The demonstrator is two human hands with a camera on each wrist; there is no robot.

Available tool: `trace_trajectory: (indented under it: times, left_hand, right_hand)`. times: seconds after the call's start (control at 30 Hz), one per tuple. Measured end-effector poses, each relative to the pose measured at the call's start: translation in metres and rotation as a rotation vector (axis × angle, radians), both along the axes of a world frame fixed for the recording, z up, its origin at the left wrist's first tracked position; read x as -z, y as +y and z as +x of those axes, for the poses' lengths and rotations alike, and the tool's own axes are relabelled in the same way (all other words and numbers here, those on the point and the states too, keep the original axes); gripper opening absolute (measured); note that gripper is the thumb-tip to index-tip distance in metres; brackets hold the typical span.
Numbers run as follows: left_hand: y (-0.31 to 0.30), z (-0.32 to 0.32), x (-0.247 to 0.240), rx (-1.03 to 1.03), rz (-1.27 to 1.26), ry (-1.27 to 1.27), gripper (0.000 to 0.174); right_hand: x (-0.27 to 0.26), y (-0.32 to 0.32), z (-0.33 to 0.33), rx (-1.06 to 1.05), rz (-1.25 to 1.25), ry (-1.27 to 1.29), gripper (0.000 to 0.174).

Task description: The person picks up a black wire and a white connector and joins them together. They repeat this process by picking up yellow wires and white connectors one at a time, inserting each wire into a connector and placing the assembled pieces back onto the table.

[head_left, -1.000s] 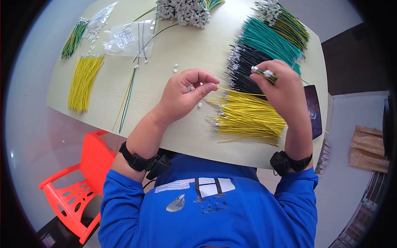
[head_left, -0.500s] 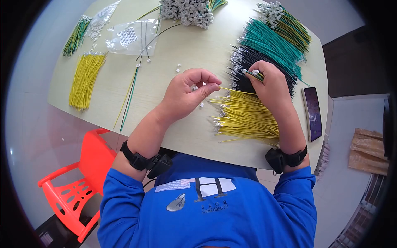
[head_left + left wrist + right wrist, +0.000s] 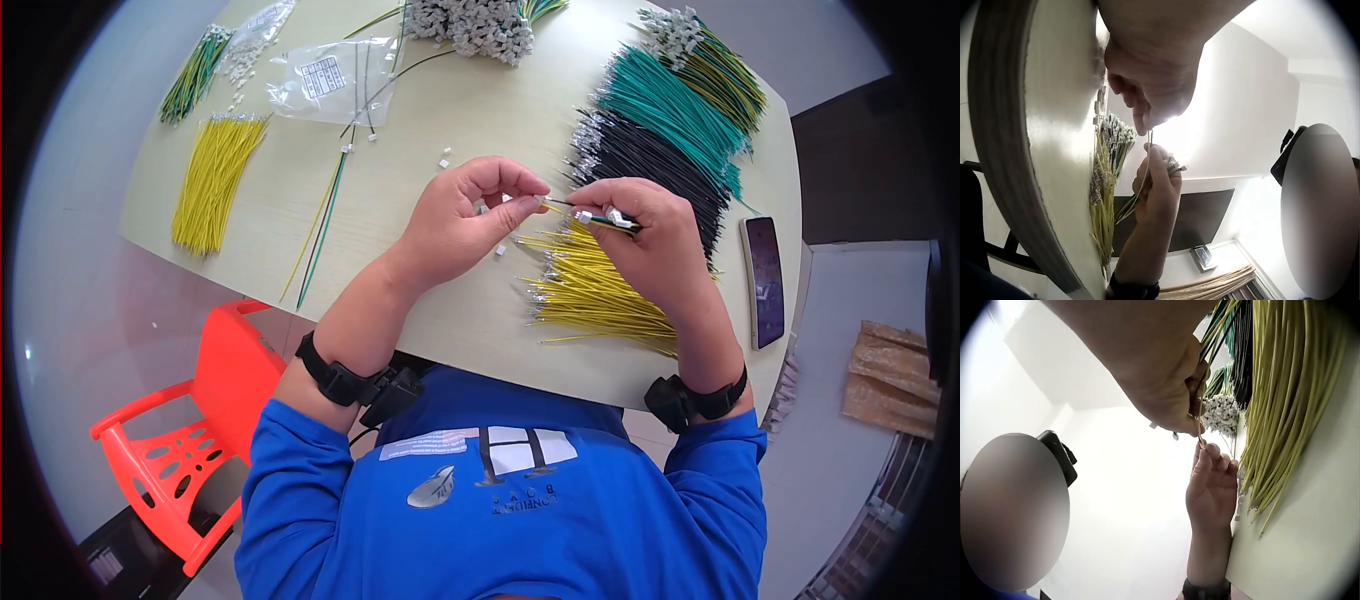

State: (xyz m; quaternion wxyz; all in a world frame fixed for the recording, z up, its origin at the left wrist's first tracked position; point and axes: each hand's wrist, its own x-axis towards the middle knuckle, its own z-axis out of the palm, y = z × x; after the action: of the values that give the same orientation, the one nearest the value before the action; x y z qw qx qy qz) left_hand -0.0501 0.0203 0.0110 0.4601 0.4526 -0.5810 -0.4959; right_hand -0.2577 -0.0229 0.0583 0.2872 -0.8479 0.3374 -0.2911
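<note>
- Clamped in the left hand (image 3: 440, 220), thumb and finger together: the end of a thin yellow wire (image 3: 552, 207). Small pale bit there too, too tiny to tell.
- Clamped in the right hand (image 3: 650, 235): a little bunch of green, yellow and dark wires with white plastic ends (image 3: 608, 219). Reaching from there to the left fingertips, a thin dark wire (image 3: 563, 203).
- Both hands close, up over the table (image 3: 450, 310), with these wires between.
- Using the hands as the clock's middle in the head view: at 5 o'clock, near, a wide pile of yellow wires with silvery tips (image 3: 605, 295).
- At 2 o'clock, going outward, a black wire pile (image 3: 665, 165), a green wire pile (image 3: 675, 110), then a bunch of mixed wires with white ends (image 3: 725, 80).
- At 4 o'clock, a flat phone (image 3: 764, 285).
- At 11 o'clock, a big heap of white ends (image 3: 475, 32).
- At 10 o'clock, a clear plastic bag with a label (image 3: 322, 78).
- At 9 o'clock, three long thin wires (image 3: 322, 225); farther, a neat yellow bundle (image 3: 215, 185).
- At 7 o'clock, just beside the left hand, a tiny white block (image 3: 500, 250).
</note>
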Motion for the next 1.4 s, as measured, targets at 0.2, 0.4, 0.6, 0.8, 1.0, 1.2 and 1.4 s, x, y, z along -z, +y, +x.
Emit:
trace_trajectory:
  times: [0.2,0.4,0.6,0.8,1.0,1.2,1.4]
  left_hand:
    - [0.0,0.0004,0.0011,0.011,0.025,0.056,0.013]
    - [-0.001,-0.0039,0.0057,-0.044,-0.029,0.151,0.012]
    - [-0.0007,-0.0041,0.0041,-0.042,-0.02,0.174,0.011]
    - [-0.0009,-0.003,0.0051,-0.027,-0.024,0.145,0.011]
    - [-0.0002,-0.0038,0.0035,-0.008,-0.004,0.206,0.011]
    - [-0.0004,-0.0029,0.0039,0.002,0.005,0.199,0.012]
    - [0.0004,-0.005,0.0021,0.006,0.004,0.216,0.012]
  right_hand:
    - [-0.0027,0.0022,0.0026,-0.002,-0.083,0.043,0.014]
    - [-0.0014,0.0039,0.004,0.018,-0.06,0.049,0.011]
    - [-0.0025,0.0039,0.0039,0.019,-0.039,0.079,0.009]
    - [-0.0016,0.0052,0.0048,0.041,-0.03,0.093,0.008]
    - [0.0002,0.0046,0.0049,0.049,-0.048,0.067,0.007]
    - [-0.001,0.0052,0.0045,0.056,-0.054,0.062,0.007]
    - [0.0026,0.0058,0.0061,0.035,-0.075,0.058,0.008]
